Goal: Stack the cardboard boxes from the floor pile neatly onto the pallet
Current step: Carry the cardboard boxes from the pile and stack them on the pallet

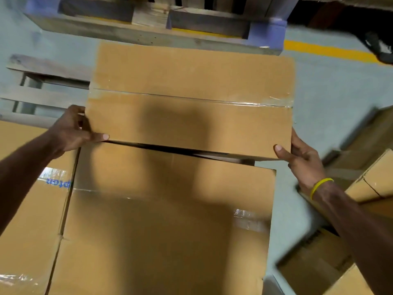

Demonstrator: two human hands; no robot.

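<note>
taped cardboard box (191,103) gripped at its near corners, left hand (72,130) and right hand (302,160) clamped on opposite side edges, lower box (165,220) just beneath, pallet (42,96) slats exposed at left, bare floor (331,86) at right

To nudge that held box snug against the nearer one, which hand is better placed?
Probably the left hand: the held box juts out to the right of the nearer box, so it can push from the left edge.

Only legible print: blue lettering (58,182) on the top of the brown cardboard box (29,220) at the left edge of the stack. It appears upside down, partly hidden by the forearm and glare from clear tape; roughly "pte" can be made out, the rest unreadable. Other boxes show no readable marks.
</note>
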